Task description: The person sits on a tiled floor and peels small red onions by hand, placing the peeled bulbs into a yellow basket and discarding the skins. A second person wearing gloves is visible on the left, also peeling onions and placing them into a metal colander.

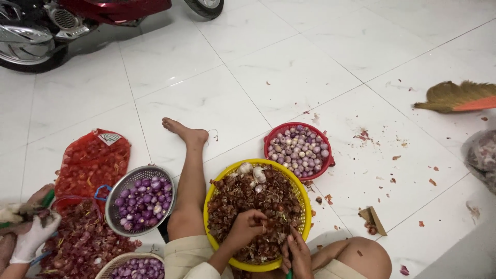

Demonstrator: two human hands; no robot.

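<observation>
I sit on a white tiled floor with one leg stretched out. My left hand (247,226) reaches into a yellow basket (305,206) heaped with reddish-brown shallot skins, its fingers pinched on a small shallot. My right hand (297,254) rests at the basket's near rim, closed on a green-handled tool, probably a knife. A few pale garlic bulbs (252,171) lie at the far side of the basket. Beyond it stands a red basket (270,140) of peeled purple shallots.
A metal colander (166,178) of purple shallots, a red mesh sack (93,157) and a peel heap (82,243) lie left. Another person's gloved hand (32,235) works there. A motorbike (46,26) stands far left, a broom (457,97) far right; skins litter the tiles.
</observation>
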